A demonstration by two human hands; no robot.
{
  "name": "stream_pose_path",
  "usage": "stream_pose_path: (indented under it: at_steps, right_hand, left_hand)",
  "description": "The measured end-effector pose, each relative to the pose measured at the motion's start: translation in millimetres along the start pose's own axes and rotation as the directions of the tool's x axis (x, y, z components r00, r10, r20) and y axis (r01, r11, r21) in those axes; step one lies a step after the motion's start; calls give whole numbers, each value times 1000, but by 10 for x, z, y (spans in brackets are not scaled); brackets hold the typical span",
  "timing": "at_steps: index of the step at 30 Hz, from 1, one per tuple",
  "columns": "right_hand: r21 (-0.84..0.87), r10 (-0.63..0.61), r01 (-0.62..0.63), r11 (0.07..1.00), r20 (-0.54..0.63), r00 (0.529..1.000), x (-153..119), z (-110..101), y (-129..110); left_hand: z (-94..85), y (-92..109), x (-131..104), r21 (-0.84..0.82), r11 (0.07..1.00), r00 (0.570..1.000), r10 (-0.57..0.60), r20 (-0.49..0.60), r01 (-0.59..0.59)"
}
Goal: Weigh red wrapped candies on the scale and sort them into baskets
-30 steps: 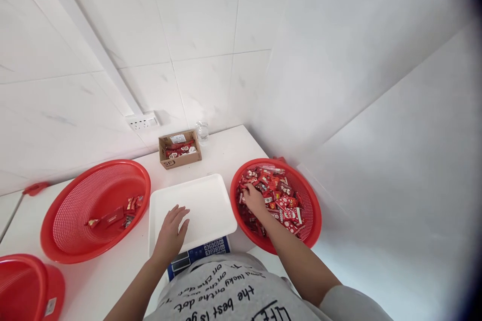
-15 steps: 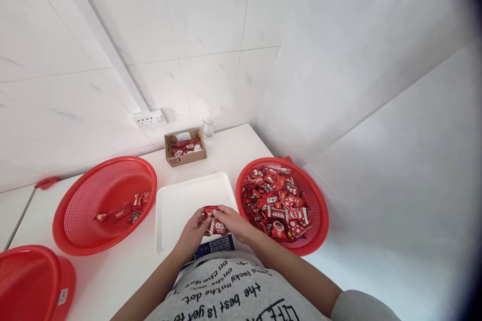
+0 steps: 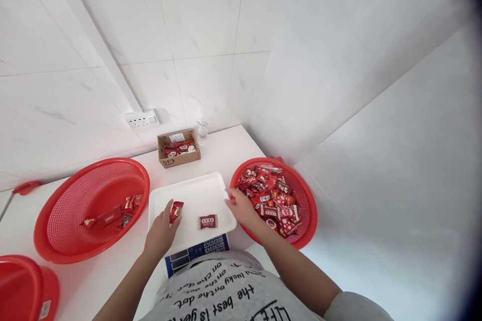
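"SF" stands on the box (image 3: 183, 160). The shirt (image 3: 229, 293) reads "on the dot", "the best is" and, cut off below, "LIFE". The keypad (image 3: 214, 244) shows 4, 5, 6 over 1, 2, 3. The sweet's (image 3: 208, 221) print is too small.

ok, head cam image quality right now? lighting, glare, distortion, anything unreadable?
Head view: soft, diffuse light, with a faint shadow beside the wall socket; no harsh glare on the white tray; dark, curved border at far right; fine print on the flat red packet too small to read.
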State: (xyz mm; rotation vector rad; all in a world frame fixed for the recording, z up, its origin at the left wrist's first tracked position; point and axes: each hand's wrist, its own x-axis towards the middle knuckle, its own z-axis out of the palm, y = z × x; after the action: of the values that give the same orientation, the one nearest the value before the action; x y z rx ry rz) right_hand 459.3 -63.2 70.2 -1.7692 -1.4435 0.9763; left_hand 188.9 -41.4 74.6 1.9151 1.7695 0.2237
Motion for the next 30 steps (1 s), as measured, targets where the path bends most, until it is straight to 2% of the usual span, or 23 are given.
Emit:
stream_pose_path:
  at_steps: [2,4,6,9,11,13,16,20,22,25,28,30]
  right_hand:
    - [-279,-87,59,959,-92,992,138,-232,127]
    - [-489,-28,-20,872,-92,995,251,-402,248]
    - [-612,61,-66,788,-29,998,304,-464,354]
    - [-694,97,-29,720,60,993,249,-387,476]
    - [-716,16,34,697,63,998,155,-293,536]
    - [-729,-86,102,677,59,995,48,-223,581]
    - [-719,-144,165,675,92,985,-97,-199,620]
    - [-597,-147,170,784,87,985,-240,-281,625]
    - [-501,-130,122,857,19,991,-280,-348,623]
    - [-359,-41,-14,933,-145,989,-293,-459,619]
    - [-199,58,-123,972,-305,951,-274,-538,563]
    - [-79,98,-134,988,-351,931,-259,-531,475]
  left_hand:
    - [64,-2,-16,63,995,994,84,-72,-79]
    - [171,13,-46,109,978,975,189,-119,-176]
    - [295,42,-89,159,944,946,307,-106,-289]
    - [457,104,-168,214,862,886,461,44,-460]
    - [526,151,-211,222,816,845,509,162,-534]
    - [560,202,-233,225,802,830,506,234,-553]
    - [553,264,-217,249,824,856,455,245,-509]
    - [487,253,-145,304,864,915,373,150,-402]
    - [457,200,-117,308,878,930,348,115,-367]
    - [441,107,-113,285,896,940,326,100,-341]
    - [462,64,-155,252,904,939,337,75,-345]
    - [485,73,-199,232,905,934,351,61,-356]
